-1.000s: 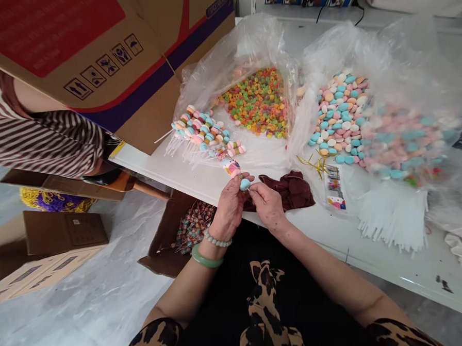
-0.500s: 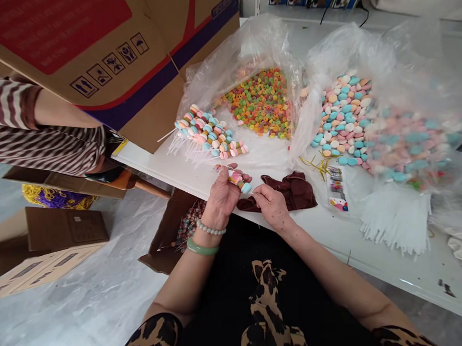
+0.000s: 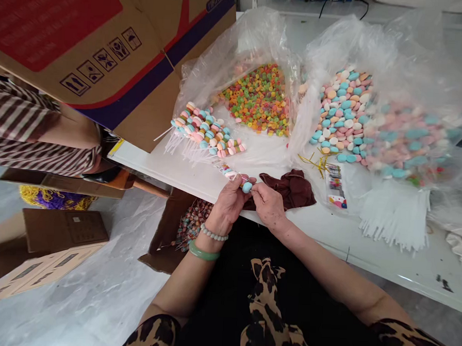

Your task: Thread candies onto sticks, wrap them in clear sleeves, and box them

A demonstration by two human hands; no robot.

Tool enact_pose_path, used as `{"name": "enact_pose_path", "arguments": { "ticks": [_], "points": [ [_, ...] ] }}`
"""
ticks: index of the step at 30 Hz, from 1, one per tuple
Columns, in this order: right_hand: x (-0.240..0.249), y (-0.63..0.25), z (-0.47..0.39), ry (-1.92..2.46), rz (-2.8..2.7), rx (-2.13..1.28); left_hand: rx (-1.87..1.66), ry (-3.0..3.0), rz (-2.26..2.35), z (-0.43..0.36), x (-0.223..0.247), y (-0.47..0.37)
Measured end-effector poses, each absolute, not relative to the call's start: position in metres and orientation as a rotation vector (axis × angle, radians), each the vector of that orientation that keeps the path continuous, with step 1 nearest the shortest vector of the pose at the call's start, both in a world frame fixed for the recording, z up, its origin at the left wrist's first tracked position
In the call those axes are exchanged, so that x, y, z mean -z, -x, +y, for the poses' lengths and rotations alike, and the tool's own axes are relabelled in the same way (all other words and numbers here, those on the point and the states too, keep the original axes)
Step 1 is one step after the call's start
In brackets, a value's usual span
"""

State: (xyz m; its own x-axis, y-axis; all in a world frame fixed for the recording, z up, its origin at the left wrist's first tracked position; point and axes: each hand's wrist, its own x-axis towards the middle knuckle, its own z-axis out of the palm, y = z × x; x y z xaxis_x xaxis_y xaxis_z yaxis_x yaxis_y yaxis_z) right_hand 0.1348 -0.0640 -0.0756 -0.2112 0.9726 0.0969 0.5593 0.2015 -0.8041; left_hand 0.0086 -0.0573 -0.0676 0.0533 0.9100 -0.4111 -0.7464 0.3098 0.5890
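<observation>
My left hand (image 3: 230, 200) is closed around a wrapped candy skewer (image 3: 247, 187), with a blue piece at its near end. Close against it, my right hand (image 3: 268, 205) pinches the skewer's end by the blue piece. Beyond my hands lies a pile of candy skewers (image 3: 206, 130) with white sticks. Ring-shaped candies (image 3: 260, 99) fill an open clear bag behind the pile. Pastel oval candies (image 3: 344, 114) sit in another clear bag to the right. A dark brown cloth (image 3: 292, 190) lies just behind my right hand.
A large cardboard box (image 3: 144, 49) stands at the left. White sticks (image 3: 395, 215), gold ties (image 3: 320, 163) and a printed packet (image 3: 336, 186) lie on the white table (image 3: 381, 263). Below the edge is an open box (image 3: 161, 236) of skewers. A person in striped clothing (image 3: 20, 118) is at the far left.
My left hand has moved slightly right and down, and the two hands are now closer together at the skewer's blue end. The person's striped sleeve at the left has shifted.
</observation>
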Motion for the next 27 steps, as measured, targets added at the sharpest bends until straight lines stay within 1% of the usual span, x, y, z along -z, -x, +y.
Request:
{"name": "enact_pose_path", "arguments": {
  "ticks": [2, 5, 9, 13, 15, 22, 27],
  "points": [
    [0.076, -0.136, -0.063, 1.429, -1.88, -0.816, -1.225, -0.213, 0.843, -0.054, 0.067, -0.001],
    [0.075, -0.139, -0.061, 1.441, -1.915, -0.867, -1.321, -0.154, 0.898, -0.048, 0.066, 0.01],
    [0.069, -0.14, -0.059, 1.475, -1.901, -1.137, -1.393, -0.146, 0.895, -0.043, 0.066, 0.014],
    [0.066, -0.139, -0.056, 1.428, -1.688, -1.455, -1.406, -0.154, 0.897, -0.047, 0.064, 0.008],
    [0.068, -0.138, -0.055, 1.422, -1.596, -1.521, -1.408, -0.196, 0.874, -0.05, 0.064, 0.005],
    [0.083, -0.123, -0.058, 1.509, -1.464, -1.22, -1.469, -0.283, 0.88, -0.059, 0.073, -0.017],
    [0.088, -0.122, -0.058, 1.364, -1.289, -1.268, -1.526, -0.346, 0.834, -0.06, 0.069, -0.027]
  ]
}}
